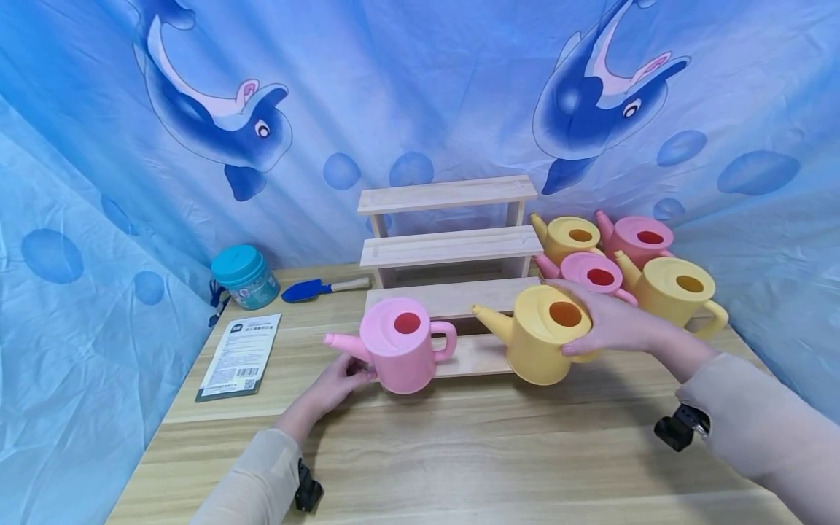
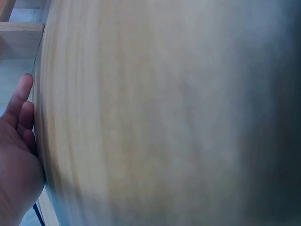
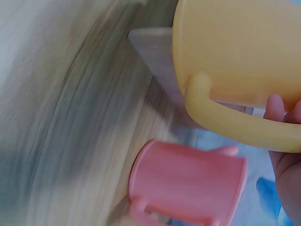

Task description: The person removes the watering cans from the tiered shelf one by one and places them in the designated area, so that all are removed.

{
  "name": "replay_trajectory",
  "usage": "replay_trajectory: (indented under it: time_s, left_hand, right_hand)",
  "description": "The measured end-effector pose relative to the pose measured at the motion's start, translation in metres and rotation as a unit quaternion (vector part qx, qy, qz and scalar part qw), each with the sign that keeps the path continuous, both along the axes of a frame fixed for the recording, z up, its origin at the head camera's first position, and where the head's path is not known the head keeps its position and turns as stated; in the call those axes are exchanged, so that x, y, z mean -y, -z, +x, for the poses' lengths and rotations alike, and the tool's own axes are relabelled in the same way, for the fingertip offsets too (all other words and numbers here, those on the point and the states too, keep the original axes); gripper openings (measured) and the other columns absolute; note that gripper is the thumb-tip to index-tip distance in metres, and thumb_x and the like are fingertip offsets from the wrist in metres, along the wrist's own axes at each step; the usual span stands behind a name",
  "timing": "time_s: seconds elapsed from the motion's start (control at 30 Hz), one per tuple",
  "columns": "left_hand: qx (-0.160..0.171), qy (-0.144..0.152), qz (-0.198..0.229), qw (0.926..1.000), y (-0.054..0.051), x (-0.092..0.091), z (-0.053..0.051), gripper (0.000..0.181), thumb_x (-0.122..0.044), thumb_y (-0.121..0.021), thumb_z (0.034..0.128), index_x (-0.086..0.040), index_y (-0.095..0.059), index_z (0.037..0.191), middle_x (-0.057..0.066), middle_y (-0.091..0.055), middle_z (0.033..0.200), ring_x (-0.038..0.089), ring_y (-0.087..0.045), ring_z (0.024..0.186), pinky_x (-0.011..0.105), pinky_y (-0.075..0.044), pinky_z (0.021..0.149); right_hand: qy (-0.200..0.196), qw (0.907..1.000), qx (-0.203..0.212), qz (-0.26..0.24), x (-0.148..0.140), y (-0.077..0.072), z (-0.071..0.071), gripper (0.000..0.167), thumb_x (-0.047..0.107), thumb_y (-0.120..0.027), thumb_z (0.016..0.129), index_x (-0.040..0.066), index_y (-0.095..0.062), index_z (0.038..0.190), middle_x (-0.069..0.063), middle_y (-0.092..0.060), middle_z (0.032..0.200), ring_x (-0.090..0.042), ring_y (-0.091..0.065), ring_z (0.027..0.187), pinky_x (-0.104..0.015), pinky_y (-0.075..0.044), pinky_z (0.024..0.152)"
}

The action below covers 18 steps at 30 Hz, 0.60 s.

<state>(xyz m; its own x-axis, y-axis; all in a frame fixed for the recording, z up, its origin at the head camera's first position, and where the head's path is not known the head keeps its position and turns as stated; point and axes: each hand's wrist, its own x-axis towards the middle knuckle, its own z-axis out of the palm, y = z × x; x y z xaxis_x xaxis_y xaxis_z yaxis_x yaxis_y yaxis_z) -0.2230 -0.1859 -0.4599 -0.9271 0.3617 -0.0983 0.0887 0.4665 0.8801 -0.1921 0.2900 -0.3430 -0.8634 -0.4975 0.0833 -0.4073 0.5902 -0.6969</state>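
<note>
My right hand point(image 1: 600, 317) grips a yellow watering can point(image 1: 541, 343) by its upper body and handle, at the right end of the lowest board. In the right wrist view the fingers lie by the curved handle point(image 3: 240, 125); I cannot tell whether the can's base touches the board. A pink watering can point(image 1: 397, 350) stands at the left end of the lowest board point(image 1: 475, 355), its spout to the left. Below that spout is my left hand point(image 1: 337, 383), near the board's left end. In the left wrist view this hand point(image 2: 19, 155) has loosely bent fingers, with no can visible.
The stepped wooden stand point(image 1: 453, 244) rises behind the cans. Several pink and yellow watering cans point(image 1: 676, 288) are grouped at its right. On the left are a teal-lidded jar point(image 1: 239, 273), a blue trowel point(image 1: 305, 290) and a printed packet point(image 1: 239, 355). A blue dolphin curtain point(image 1: 420, 87) surrounds the table.
</note>
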Motion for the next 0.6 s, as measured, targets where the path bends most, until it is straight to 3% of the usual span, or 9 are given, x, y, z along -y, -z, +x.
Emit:
replay_trajectory:
  time_s: [0.17, 0.27, 0.33, 0.5, 0.57, 0.6]
  left_hand:
    - [-0.001, -0.001, -0.004, 1.0, 0.0, -0.001, 0.0, 0.044, -0.022, -0.067, 0.086, -0.008, -0.05, 0.124, 0.008, -0.055, 0.113, 0.023, -0.05, 0.101, 0.036, -0.041, 0.087]
    - [0.008, -0.005, -0.008, 0.9999, -0.002, -0.002, 0.0, 0.046, -0.024, -0.068, 0.086, -0.009, -0.05, 0.125, 0.007, -0.055, 0.114, 0.022, -0.05, 0.102, 0.036, -0.04, 0.088]
    - [0.015, -0.002, -0.007, 0.9999, -0.005, -0.003, 0.001, 0.048, -0.024, -0.068, 0.0861, -0.008, -0.049, 0.127, 0.007, -0.055, 0.115, 0.022, -0.05, 0.103, 0.037, -0.04, 0.089]
    - [0.022, 0.011, -0.001, 0.9997, -0.027, -0.008, 0.011, 0.053, -0.024, -0.067, 0.0871, -0.004, -0.045, 0.131, 0.009, -0.055, 0.116, 0.024, -0.05, 0.104, 0.038, -0.04, 0.09]
    - [0.018, 0.017, -0.002, 0.9997, -0.029, -0.007, 0.012, 0.055, -0.025, -0.066, 0.0878, -0.003, -0.043, 0.133, 0.01, -0.054, 0.118, 0.024, -0.049, 0.105, 0.038, -0.04, 0.09]
    - [0.021, 0.017, 0.0, 0.9996, -0.024, -0.006, 0.01, 0.056, -0.024, -0.066, 0.0878, -0.004, -0.043, 0.134, 0.01, -0.054, 0.118, 0.024, -0.049, 0.105, 0.039, -0.04, 0.09]
  right_hand:
    - [0.04, 0.9991, 0.001, 0.014, -0.021, 0.001, 0.01, 0.095, 0.031, -0.079, 0.072, 0.011, -0.024, 0.147, -0.007, -0.05, 0.128, -0.023, -0.048, 0.111, -0.046, -0.044, 0.088]
    - [0.062, 0.9978, 0.002, 0.02, -0.036, 0.001, 0.017, 0.095, 0.028, -0.079, 0.073, 0.012, -0.022, 0.147, -0.008, -0.047, 0.13, -0.019, -0.048, 0.11, -0.036, -0.045, 0.087]
    - [0.081, 0.9964, -0.003, 0.025, -0.045, 0.002, 0.022, 0.095, 0.027, -0.08, 0.073, 0.013, -0.022, 0.147, -0.009, -0.045, 0.131, -0.014, -0.047, 0.108, -0.031, -0.046, 0.084]
    - [0.109, 0.9936, -0.008, 0.028, -0.064, 0.007, 0.032, 0.095, 0.026, -0.079, 0.073, 0.011, -0.022, 0.147, -0.012, -0.043, 0.131, -0.007, -0.043, 0.105, -0.033, -0.045, 0.081]
    - [0.115, 0.993, -0.005, 0.025, -0.069, 0.012, 0.033, 0.094, 0.026, -0.078, 0.073, 0.012, -0.022, 0.147, -0.011, -0.044, 0.131, -0.006, -0.044, 0.104, -0.032, -0.045, 0.08]
    - [0.117, 0.9929, -0.007, 0.021, -0.072, 0.015, 0.034, 0.093, 0.025, -0.078, 0.073, 0.013, -0.023, 0.147, -0.01, -0.044, 0.13, -0.006, -0.044, 0.104, -0.03, -0.045, 0.08]
